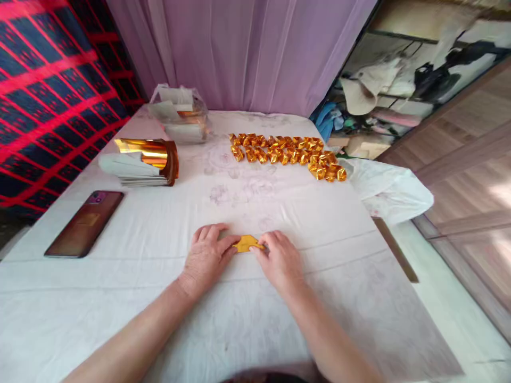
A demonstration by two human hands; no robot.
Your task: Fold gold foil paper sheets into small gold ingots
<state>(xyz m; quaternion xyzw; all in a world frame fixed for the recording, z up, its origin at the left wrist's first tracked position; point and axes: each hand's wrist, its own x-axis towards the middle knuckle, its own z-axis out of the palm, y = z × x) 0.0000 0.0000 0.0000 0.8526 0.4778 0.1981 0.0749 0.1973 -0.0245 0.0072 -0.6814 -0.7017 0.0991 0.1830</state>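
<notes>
A small piece of folded gold paper lies on the white cloth, pointed towards its right end. My left hand rests on the cloth, its thumb and fingers closed on the paper's left end. At the right end my right hand pinches a narrow folded tip between thumb and forefinger. Several shiny gold folded paper pieces sit in rows farther back, to the right of centre.
A stack of gold and white sheets stands at the left, with a clear plastic bag of more sheets behind it. Nearer me on the left lies a phone. A white bag hangs by the table's right edge.
</notes>
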